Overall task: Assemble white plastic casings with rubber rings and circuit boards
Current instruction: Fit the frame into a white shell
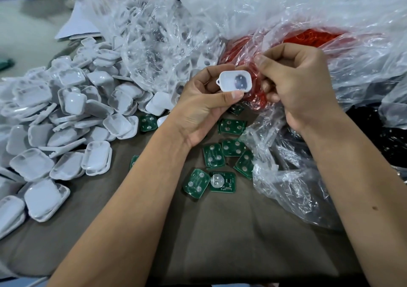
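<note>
Head view. Left hand holds a white plastic casing up off the surface, thumb clamped on the near edge, fingers curled behind the far edge. Likely held this way so the hollow side faces the eyes and stays clear for fitting parts. Casing's open face points up and toward the camera; a dark round piece sits inside it, can't tell what exactly. Long axis runs roughly left-right, slightly tilted, with the small loop tab at the left end.

Right hand is just beside the casing's right end, fingers curled with fingertips pinched together at the mouth of a clear bag; it seems to pinch a thin red rubber ring, but the ring blends into the red mass behind, so not certain. That bag of red rubber rings lies open directly behind the hands, probably placed there for short reach.

Green circuit boards lie scattered flat on the surface under and between the forearms, most with button pads up, one showing a round metal clip. Pile of white casings is heaped to the left, spilling from a clear plastic bag. Supplies ring the work spot, so each part seems a one-hand grab.

Judgement: ring-fitting step on this casing.
</note>
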A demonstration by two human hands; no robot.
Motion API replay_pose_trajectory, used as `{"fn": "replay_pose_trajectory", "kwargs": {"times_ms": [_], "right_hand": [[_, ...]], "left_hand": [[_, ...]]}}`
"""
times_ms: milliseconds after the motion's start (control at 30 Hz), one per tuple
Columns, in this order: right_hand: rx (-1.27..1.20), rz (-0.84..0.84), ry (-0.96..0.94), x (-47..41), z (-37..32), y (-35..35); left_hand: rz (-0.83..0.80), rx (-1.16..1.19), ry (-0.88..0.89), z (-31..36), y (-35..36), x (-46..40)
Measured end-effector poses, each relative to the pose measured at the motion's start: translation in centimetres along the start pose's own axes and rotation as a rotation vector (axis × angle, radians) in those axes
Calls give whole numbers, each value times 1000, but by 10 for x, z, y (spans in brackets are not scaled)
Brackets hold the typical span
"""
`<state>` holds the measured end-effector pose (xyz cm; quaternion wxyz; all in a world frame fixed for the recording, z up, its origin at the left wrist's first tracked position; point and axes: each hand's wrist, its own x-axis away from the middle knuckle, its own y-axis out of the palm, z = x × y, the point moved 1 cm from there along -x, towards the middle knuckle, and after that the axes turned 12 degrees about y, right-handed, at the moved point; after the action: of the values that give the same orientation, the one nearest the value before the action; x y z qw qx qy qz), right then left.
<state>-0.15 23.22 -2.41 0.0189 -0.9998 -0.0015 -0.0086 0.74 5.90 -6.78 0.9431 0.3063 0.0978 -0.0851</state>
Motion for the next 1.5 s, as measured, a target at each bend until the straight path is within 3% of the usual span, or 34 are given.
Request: {"fn": "replay_pose_trajectory", "kwargs": {"times_ms": [267,433,600,867,1500], "right_hand": [[245,-37,-148,4,0,4],[86,-102,-158,6,-5,-1],[109,-24,-362,10,-14,-3],[530,-22,-577,11,-18,-3],[807,-102,-605,9,-14,-1]], "left_hand": [[7,22,3,2,2,1],[-24,188,-93,9,1,1],[-85,319,-198,18,0,2],[-142,302,-311,15,-1,5],[-144,235,-307,13,-3,6]]}}
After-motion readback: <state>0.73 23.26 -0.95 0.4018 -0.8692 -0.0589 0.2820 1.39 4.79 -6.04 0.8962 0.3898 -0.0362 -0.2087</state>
